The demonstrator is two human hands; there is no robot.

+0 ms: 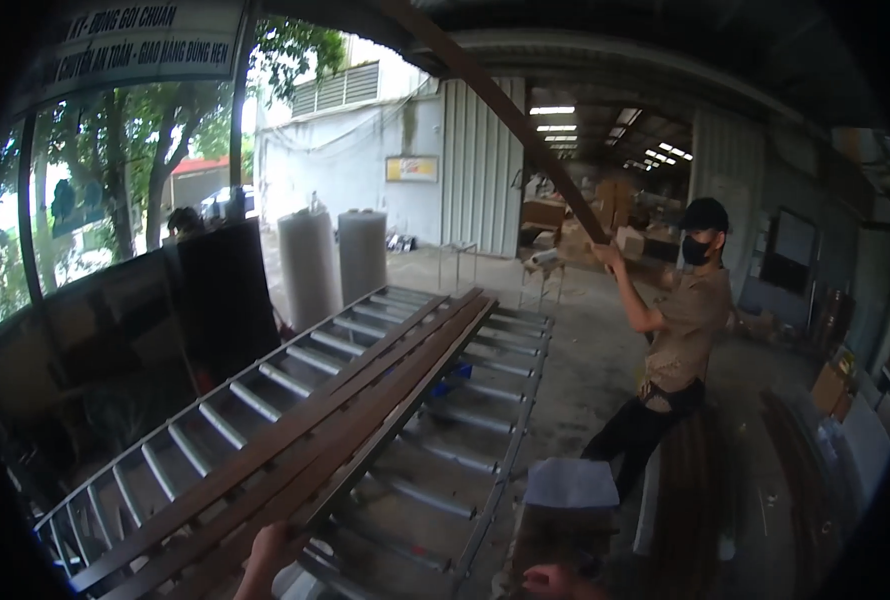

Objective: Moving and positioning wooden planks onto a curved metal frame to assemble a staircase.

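Observation:
My left hand (pixel 268 548) is closed on the near end of a long brown plank (pixel 390 412), the rightmost of those lying on the roller conveyor (pixel 255 402). Other brown planks (pixel 265 452) lie lengthwise to its left. Low in the picture, my right hand (pixel 553 581) is dim and partly cut off by the lower edge; its fingers are too dark to read. Just beyond it, a white sheet (pixel 571 484) lies on top of a box-like stand (pixel 563 530).
At the right, a masked co-worker (pixel 690 320) holds a long brown plank (pixel 525 130) raised and slanting overhead. More planks (pixel 690 480) lie on the floor behind. Two tall whitish rolls (pixel 308 262) stand beyond the conveyor, near a dark panel (pixel 230 300).

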